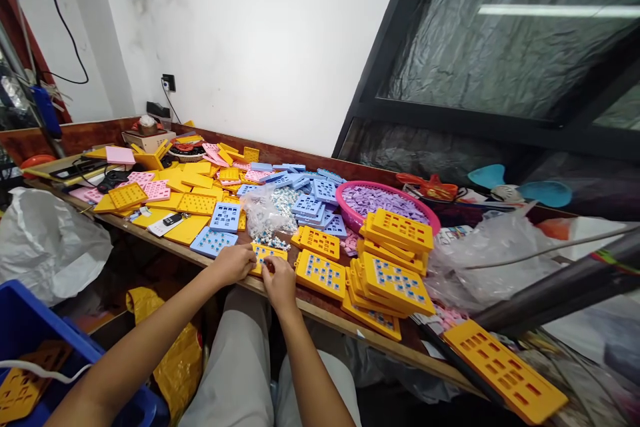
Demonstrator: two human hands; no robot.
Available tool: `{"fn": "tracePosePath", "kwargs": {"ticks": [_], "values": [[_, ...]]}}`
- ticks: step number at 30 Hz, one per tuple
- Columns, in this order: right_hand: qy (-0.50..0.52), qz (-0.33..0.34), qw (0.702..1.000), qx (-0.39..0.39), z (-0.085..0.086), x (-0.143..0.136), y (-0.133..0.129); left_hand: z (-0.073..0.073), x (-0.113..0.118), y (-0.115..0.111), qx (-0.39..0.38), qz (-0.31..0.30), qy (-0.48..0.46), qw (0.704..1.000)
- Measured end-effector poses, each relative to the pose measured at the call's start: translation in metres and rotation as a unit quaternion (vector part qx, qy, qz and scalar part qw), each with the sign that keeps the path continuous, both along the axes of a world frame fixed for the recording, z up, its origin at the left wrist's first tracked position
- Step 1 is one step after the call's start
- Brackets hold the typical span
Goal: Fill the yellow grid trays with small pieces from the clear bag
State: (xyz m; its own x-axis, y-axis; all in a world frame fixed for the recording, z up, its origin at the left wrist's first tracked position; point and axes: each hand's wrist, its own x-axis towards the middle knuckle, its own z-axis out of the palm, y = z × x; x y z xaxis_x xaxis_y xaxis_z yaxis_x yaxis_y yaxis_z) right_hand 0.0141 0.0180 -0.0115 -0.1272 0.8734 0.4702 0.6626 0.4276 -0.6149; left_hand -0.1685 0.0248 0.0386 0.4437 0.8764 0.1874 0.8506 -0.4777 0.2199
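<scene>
A small yellow panel [271, 252] with blue-and-white pieces in some of its slots lies at the table's front edge, before my lap. My left hand [237, 263] rests at its left side, fingers bent and pressed together. Over its front right part is my right hand [280, 282], thumb and fingers pinched close to the surface. Whatever is between the fingertips of either hand is too small or hidden to tell. Just behind the panel, small white and blue pieces [273, 241] spill beside a clear plastic bag [265, 208]. A light blue panel [214, 241] lies left of my left hand.
Filled yellow panels [320, 273] and a leaning stack [397, 280] stand to the right. Behind them is a pink basket [345, 210] of purple pieces. Yellow, pink and blue panels [185, 180] heap on the left. A blue bin [30, 307] stands at lower left.
</scene>
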Motion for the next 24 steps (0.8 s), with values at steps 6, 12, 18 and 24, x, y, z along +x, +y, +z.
{"fn": "tracePosePath", "kwargs": {"ticks": [6, 12, 18, 24], "values": [[0.005, 0.015, 0.999, 0.027, 0.001, -0.001, -0.002, -0.017, 0.022, -0.032, 0.103, -0.027, 0.088, 0.990], [0.019, -0.012, 0.999, 0.024, 0.002, -0.003, -0.003, -0.036, 0.036, -0.055, 0.211, -0.029, 0.101, 0.972], [-0.044, -0.003, 0.997, 0.064, -0.001, 0.000, -0.008, -0.015, 0.016, -0.017, 0.090, 0.041, -0.049, 0.994], [-0.088, -0.035, 0.993, 0.067, -0.002, 0.002, -0.011, -0.005, -0.008, 0.067, 0.022, 0.054, -0.123, 0.991]]}}
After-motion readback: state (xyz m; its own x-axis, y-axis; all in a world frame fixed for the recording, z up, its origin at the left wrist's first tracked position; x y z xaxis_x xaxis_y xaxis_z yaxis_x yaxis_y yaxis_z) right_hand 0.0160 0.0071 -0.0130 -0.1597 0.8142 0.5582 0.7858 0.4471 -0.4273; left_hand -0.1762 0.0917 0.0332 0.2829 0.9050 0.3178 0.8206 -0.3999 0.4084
